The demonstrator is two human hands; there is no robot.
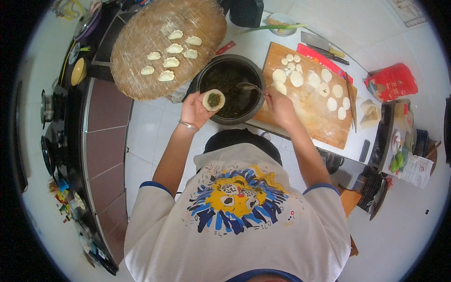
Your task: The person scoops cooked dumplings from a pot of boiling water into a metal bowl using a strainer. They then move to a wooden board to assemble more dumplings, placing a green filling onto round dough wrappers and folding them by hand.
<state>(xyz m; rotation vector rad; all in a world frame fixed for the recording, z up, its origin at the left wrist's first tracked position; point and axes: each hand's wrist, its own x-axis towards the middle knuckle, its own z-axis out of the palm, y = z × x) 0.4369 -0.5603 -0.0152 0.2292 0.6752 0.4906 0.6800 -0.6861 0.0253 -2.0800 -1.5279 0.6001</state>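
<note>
My left hand (pixel 195 111) holds a round dumpling wrapper (pixel 219 106) with a dab of green filling (pixel 213 99) in its middle, beside the left rim of a dark bowl (pixel 258 70). My right hand (pixel 280 107) is closed on the handle of a metal spoon (pixel 249 86), whose head is over the dark green filling in the bowl. On a large round woven tray (pixel 131 51) at the far left lie several folded dumplings (pixel 171 62). Several flat dough rounds (pixel 314 80) and small dough pieces (pixel 290 58) rest on the floured wooden board (pixel 319 124) to the right.
A thin rolling pin (pixel 351 101) lies along the board's right edge. Beyond the board are knives (pixel 329 53), a red strip-like packet (pixel 324 61) and a bowl with a green onion (pixel 282 27). A red bag (pixel 392 82) stands at the right. Dark-topped cabinets (pixel 105 141) run along the left.
</note>
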